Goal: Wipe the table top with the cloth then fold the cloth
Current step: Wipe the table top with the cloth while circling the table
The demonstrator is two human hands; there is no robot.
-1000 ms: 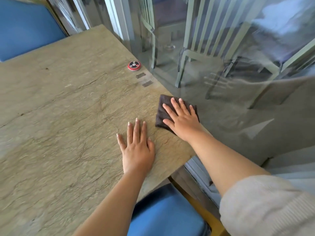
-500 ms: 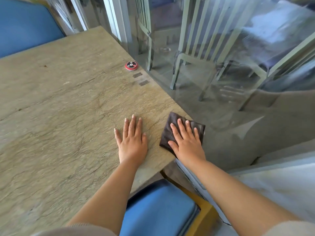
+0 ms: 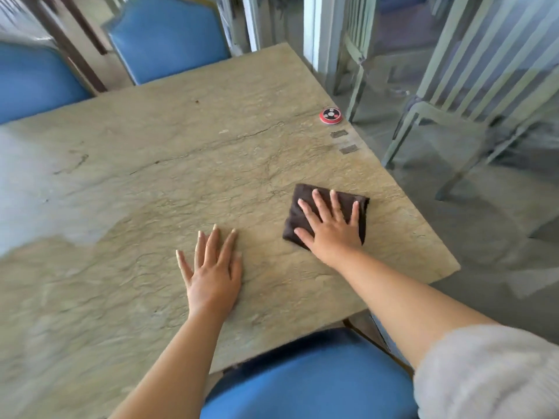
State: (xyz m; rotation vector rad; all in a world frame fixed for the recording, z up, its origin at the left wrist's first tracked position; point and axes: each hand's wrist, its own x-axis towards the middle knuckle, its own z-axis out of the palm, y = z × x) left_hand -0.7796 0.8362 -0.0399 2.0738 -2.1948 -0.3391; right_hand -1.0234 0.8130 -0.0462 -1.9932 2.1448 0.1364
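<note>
Right hand (image 3: 331, 229) flat on the dark brown cloth (image 3: 325, 214), fingers spread and straight, palm pressing it onto the stone-patterned desk (image 3: 181, 176). No pinch in that grip, nothing curled round the fabric, just downward pressure. The cloth sits bunched into a rough square near the desk's right edge, a little in from the near right corner. Left hand (image 3: 213, 272) lies open and flat on the bare desk beside it, holding nothing, apparently bracing.

Now, the risks. The cloth is close to that right edge; a wide outward stroke could carry it over the lip, and with only a flat palm on top it would likely slip free and drop to the floor. Further up the same edge sits a small red and black round call button (image 3: 331, 115); a long forward sweep could knock it off. The cloth is wadded, so it covers a narrow strip per pass, and much of the far left desk looks unreached. Motion blur hides whether that area is clean.
</note>
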